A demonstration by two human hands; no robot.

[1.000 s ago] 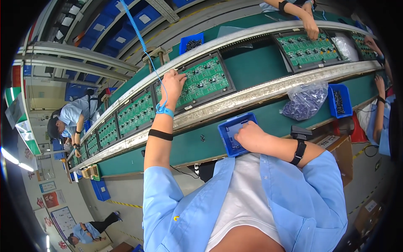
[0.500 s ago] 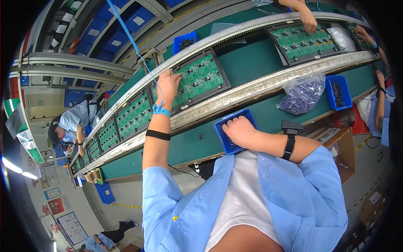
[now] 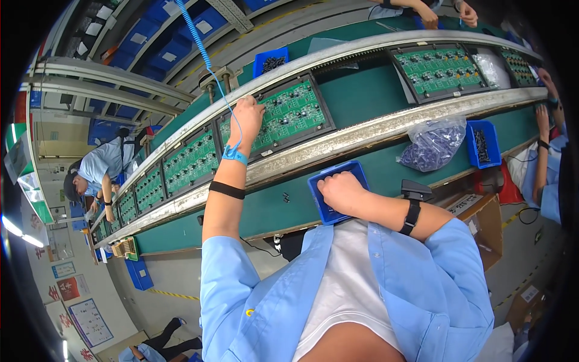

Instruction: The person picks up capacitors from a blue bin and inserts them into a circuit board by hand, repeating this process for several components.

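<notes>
My left hand (image 3: 247,120) is over a green circuit board panel (image 3: 295,111) set in a black frame. Its fingers are pinched together at the board's left part, and anything between them is too small to make out. Around that wrist sits a blue wrist strap (image 3: 234,154) with a coiled cord. My right hand (image 3: 341,192) reaches into a blue bin (image 3: 360,174) against the near edge of the bench. Those fingers are curled down inside, and what they grip, if anything, is hidden. A few small dark parts (image 3: 286,197) lie on the green bench left of the bin.
Metal rails (image 3: 386,128) carry more framed boards (image 3: 192,161) to the left and another framed board (image 3: 440,71) to the right. A clear bag of purplish parts (image 3: 431,145) and a blue bin of dark parts (image 3: 480,143) sit at right. Co-workers' hands (image 3: 428,17) show across the bench.
A co-worker's hand has drawn back from the far right board. My left hand has shifted slightly over its board, and my right hand stays in the bin. The view has tilted a little.
</notes>
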